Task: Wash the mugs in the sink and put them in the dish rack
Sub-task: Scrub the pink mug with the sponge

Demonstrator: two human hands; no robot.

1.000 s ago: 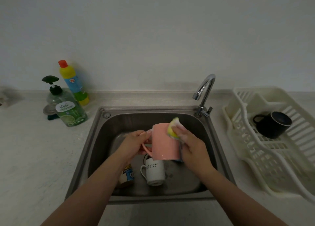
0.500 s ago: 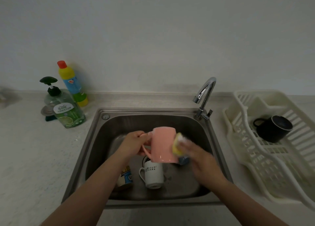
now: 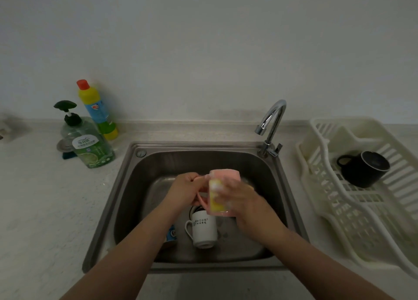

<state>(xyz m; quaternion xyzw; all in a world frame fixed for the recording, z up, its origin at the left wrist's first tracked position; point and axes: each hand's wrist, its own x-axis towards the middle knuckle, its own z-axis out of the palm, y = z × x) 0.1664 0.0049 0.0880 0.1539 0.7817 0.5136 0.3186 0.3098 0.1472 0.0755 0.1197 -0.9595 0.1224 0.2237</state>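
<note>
Nearest me in the sink (image 3: pixel 126 186), a white mug (image 3: pixel 203 230) lies on the basin floor near the front wall, with a blue-printed mug (image 3: pixel 172 234) just left of it, half hidden by my left forearm. Above them I hold a pink mug (image 3: pixel 224 176) over the middle of the basin: my left hand (image 3: pixel 186 190) grips its handle, and my right hand (image 3: pixel 241 198) presses a soapy yellow sponge (image 3: pixel 214 193) against its side, fingers curled round the sponge. Farther back, the tap (image 3: pixel 270 123) stands at the sink's back right corner. On the worktop's right side, a black mug (image 3: pixel 364 168) lies tipped in the white dish rack (image 3: pixel 362 227). At the back left stand a green soap bottle (image 3: pixel 90 146) and a yellow bottle (image 3: pixel 97 112).
</note>
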